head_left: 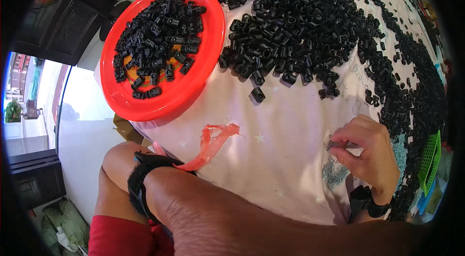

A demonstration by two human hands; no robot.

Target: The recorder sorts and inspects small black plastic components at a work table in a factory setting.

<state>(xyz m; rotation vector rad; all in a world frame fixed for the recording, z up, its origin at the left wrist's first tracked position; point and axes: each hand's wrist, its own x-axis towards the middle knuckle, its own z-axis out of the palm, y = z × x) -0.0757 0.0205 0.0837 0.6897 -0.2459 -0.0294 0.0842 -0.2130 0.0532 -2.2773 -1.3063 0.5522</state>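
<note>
Pale cloth (271, 173): one red strip (205, 154), one hand (368, 152) pinching grey bits (329, 145).

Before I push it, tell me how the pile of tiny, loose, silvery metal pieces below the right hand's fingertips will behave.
The silvery pile would probably scatter rather than slide as one, since its pieces lie loose. Each piece is likely very light, being tiny beside the right hand. The pale fabric tablecloth has folds nearby, which might catch a few.
</note>
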